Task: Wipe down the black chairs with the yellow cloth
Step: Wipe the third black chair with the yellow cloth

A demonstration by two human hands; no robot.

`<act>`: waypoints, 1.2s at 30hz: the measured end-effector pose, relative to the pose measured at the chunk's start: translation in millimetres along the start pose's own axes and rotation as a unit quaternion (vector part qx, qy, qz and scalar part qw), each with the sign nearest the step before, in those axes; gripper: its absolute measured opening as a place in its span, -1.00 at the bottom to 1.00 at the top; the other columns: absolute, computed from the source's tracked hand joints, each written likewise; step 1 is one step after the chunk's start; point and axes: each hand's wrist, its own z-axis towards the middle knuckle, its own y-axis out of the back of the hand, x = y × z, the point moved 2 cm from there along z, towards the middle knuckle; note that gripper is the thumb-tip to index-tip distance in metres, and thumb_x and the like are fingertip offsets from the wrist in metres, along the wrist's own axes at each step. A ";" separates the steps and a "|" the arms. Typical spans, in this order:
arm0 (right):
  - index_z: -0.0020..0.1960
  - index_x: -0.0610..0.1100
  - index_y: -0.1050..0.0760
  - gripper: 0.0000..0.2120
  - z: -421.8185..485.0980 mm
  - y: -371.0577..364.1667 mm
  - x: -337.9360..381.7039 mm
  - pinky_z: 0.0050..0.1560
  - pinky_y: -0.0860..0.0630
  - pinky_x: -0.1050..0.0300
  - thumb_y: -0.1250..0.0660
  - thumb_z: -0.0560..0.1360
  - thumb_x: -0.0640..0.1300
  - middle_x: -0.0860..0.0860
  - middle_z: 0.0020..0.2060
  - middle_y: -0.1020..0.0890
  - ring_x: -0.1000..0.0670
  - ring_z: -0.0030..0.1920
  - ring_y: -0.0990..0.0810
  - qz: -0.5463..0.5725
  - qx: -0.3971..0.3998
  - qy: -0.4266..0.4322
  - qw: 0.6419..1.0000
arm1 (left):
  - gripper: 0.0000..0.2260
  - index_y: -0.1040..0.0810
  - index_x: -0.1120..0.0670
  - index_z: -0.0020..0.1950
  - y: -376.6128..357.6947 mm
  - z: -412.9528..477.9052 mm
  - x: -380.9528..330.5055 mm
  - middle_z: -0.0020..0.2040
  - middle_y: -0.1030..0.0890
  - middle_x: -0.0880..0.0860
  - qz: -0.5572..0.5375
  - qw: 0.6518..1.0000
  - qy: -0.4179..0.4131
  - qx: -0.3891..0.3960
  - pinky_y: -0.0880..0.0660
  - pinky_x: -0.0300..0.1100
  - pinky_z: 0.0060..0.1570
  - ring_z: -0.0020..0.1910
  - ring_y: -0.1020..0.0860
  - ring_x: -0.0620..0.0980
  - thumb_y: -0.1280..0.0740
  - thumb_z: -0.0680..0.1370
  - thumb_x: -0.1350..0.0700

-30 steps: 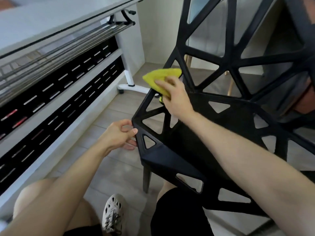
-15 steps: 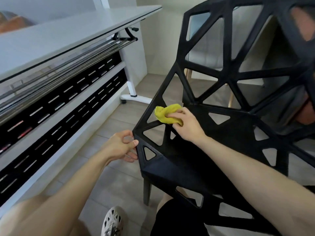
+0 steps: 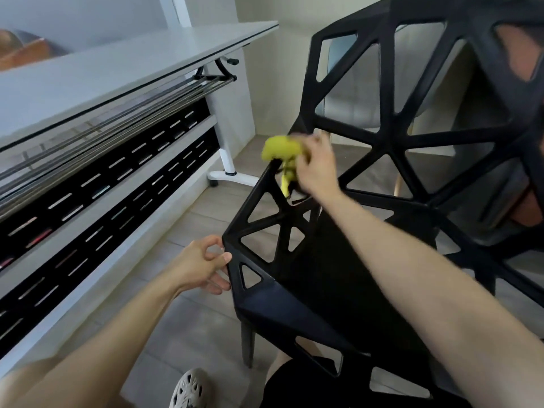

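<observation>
Grips the yellow cloth (image 3: 281, 150) bunched in the right hand (image 3: 316, 169), fingers curled round it, both smeared by motion blur. Has carried it upward since half a second ago: then low on the inner struts beside the seat, now at the top of the sloping side bar of the black chair (image 3: 338, 275), apparently against that bar, with a thin tail of cloth hanging down along it. Matches roughly the height seen a full second ago, though more crumpled now than the flatter fold then.

Keeps the left hand (image 3: 200, 266) where it was, at the front side corner of the chair: thumb tip on the edge, lower fingers tucked under it, pinching the corner, index finger curled above.

Looks from a slightly higher angle than before, showing more of the white surface (image 3: 117, 69) on the left, its black slotted panels beneath and its wheeled foot on the wood-look floor (image 3: 188, 319). Shows a pale perforated shoe (image 3: 188, 390) at the bottom edge, just beside the chair's front leg.
</observation>
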 end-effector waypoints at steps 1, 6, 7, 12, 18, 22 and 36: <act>0.44 -0.01 -0.55 -0.52 33.2 13.4 -1.0 0.32 -0.43 0.23 -0.26 0.58 -0.29 0.00 0.22 -0.43 0.11 0.15 -0.48 -0.017 -0.065 -0.044 0.997 | -0.82 -0.49 0.20 0.30 -0.1 0.3 -1.6 -0.01 -0.77 0.24 0.004 1.000 0.003 0.004 -0.75 0.16 -0.11 -0.11 -0.77 0.31 -0.32 0.75 0.13; 0.47 -0.09 -0.54 -0.53 26.0 -9.7 17.2 0.46 -0.44 -0.01 -0.28 0.58 -0.31 -0.10 0.35 -0.42 -0.12 0.32 -0.48 -0.051 -0.002 -0.056 0.997 | -0.82 -0.45 0.23 0.27 3.8 1.0 -5.6 0.00 -0.75 0.29 0.027 1.000 0.013 0.005 -0.74 0.20 -0.08 -0.10 -0.77 0.31 -0.31 0.75 0.14; 0.46 -0.07 -0.55 -0.51 -4.3 -18.6 20.9 0.45 -0.42 0.11 -0.29 0.56 -0.31 -0.08 0.35 -0.41 -0.07 0.31 -0.48 -0.025 0.046 -0.018 0.998 | -0.82 -0.44 0.23 0.27 3.2 1.0 -5.6 0.01 -0.75 0.31 0.026 1.000 0.014 0.004 -0.74 0.20 -0.08 -0.11 -0.77 0.30 -0.31 0.75 0.14; 0.38 0.00 -0.62 -0.53 -4.0 -4.2 30.6 0.18 -0.53 0.30 -0.26 0.54 -0.29 -0.03 0.18 -0.48 0.19 -0.01 -0.51 0.010 0.026 -0.010 1.000 | -0.82 -0.46 0.21 0.30 -1.7 -1.4 -6.8 0.03 -0.73 0.35 0.025 1.000 0.008 -0.003 -0.73 0.21 -0.07 -0.18 -0.76 0.22 -0.29 0.76 0.14; 0.56 0.01 -0.44 -0.36 -90.5 -30.3 35.9 0.33 -0.49 -0.07 -0.30 0.51 -0.32 -0.08 0.21 -0.43 -0.12 0.20 -0.50 -0.029 0.098 0.016 0.995 | -0.78 -0.44 0.26 0.35 -3.9 -2.0 -2.6 0.05 -0.68 0.43 -0.008 1.000 0.012 -0.006 -0.69 0.35 0.03 -0.22 -0.73 0.21 -0.28 0.76 0.16; 0.43 0.01 -0.60 -0.46 -102.1 -23.5 32.1 0.30 -0.52 -0.04 -0.33 0.49 -0.31 0.00 0.12 -0.52 -0.05 0.17 -0.53 -0.013 0.197 0.153 0.968 | -0.78 -0.46 0.20 0.36 -8.2 -1.3 1.3 0.12 -0.67 0.45 -0.056 0.998 0.014 -0.008 -0.72 0.28 -0.02 -0.14 -0.72 0.27 -0.29 0.76 0.14; 0.40 -0.07 -0.62 -0.51 -117.5 -41.8 62.7 0.37 -0.49 -0.11 -0.32 0.49 -0.30 -0.10 0.22 -0.50 -0.17 0.22 -0.51 -0.061 0.187 0.104 0.975 | -0.72 -0.59 0.28 0.28 -13.0 1.0 18.1 0.07 -0.70 0.43 -0.126 0.990 0.021 -0.062 -0.75 0.16 -0.06 -0.21 -0.74 0.20 -0.39 0.72 0.08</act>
